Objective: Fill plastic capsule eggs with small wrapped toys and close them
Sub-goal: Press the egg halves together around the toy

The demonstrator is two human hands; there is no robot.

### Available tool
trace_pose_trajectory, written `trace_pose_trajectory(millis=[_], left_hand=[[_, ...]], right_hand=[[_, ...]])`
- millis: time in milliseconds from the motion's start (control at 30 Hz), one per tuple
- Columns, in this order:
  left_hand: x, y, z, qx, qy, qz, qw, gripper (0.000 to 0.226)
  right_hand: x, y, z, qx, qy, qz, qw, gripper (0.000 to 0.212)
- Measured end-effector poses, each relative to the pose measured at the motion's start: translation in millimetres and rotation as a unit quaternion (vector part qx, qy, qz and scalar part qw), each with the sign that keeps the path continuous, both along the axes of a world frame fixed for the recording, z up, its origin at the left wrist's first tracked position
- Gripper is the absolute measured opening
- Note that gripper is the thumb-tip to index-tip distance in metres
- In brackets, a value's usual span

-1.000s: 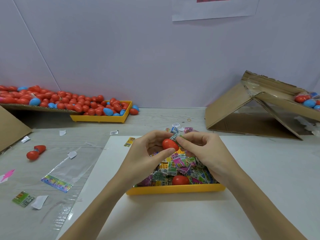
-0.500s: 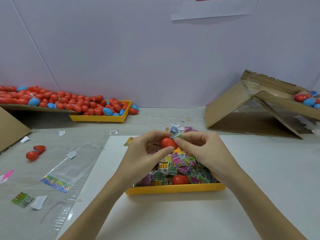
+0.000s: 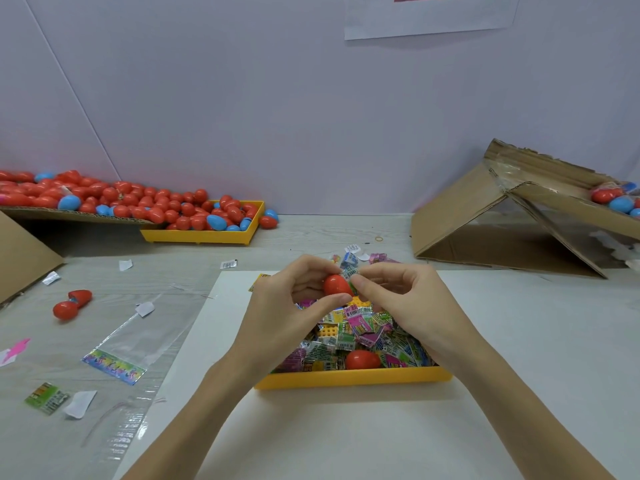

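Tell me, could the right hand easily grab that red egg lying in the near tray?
Probably not at once: the right hand is pinching a wrapped toy, though the red egg lies uncovered just below it.

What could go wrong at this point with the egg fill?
1. The wrapped toy sticks out beside the red egg between both hands' fingertips; closing now could pinch the wrapper in the seam.
2. The left hand grips the egg only at the fingertips above the yellow tray; a slip drops it among the packets.
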State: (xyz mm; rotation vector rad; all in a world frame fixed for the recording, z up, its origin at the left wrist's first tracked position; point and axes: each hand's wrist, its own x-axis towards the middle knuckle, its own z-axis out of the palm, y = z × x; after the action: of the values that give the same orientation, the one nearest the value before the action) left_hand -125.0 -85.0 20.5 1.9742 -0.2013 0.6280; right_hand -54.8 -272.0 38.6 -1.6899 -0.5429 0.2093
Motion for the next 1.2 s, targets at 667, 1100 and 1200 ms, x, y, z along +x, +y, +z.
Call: trace_pose_trajectory(millis=[667,1100,1200], left_hand=[[-2,-10,-2,0.19,-0.126,0.105,0.968,0.05],[5,1,-4,0.269,-0.114,0.051,0.955,0.048],[2,-3,-3,0.222,-0.089,0.044,0.97,0.05]], right_hand=[[-7,8,2,0.172,0.334,0.08,0.923,0.027],[-4,10,-2,0.231,0.543,0.093,0.802,0.043],[-4,11,-1,0.24,0.544,0.098,0.798,0.043]])
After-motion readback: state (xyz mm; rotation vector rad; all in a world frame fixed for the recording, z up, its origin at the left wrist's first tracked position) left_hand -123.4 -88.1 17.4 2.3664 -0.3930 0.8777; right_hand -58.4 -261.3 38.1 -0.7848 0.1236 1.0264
